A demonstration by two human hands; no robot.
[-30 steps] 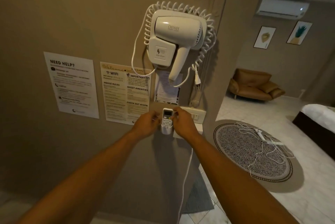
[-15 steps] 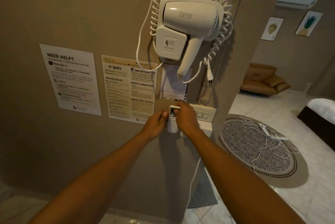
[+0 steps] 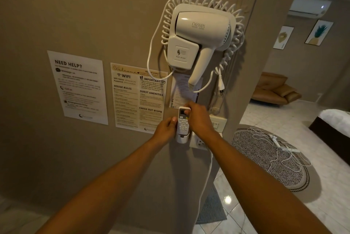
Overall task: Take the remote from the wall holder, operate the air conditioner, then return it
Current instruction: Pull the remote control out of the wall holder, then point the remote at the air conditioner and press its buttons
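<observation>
Right hand (image 3: 198, 118) pinched remote (image 3: 183, 122) at top, likely for a straight lift | left hand (image 3: 166, 126) pressed its side, steadying | foot below grip seated in holder (image 3: 182, 138) | AC (image 3: 310, 6) far right.

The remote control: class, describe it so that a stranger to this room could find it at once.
Start at the white wall-mounted hair dryer and drop straight down past the paper notices. There a small white remote stands upright in a wall holder, held between both hands. Unlike the flat notices, it has a small screen above rows of buttons.
</observation>
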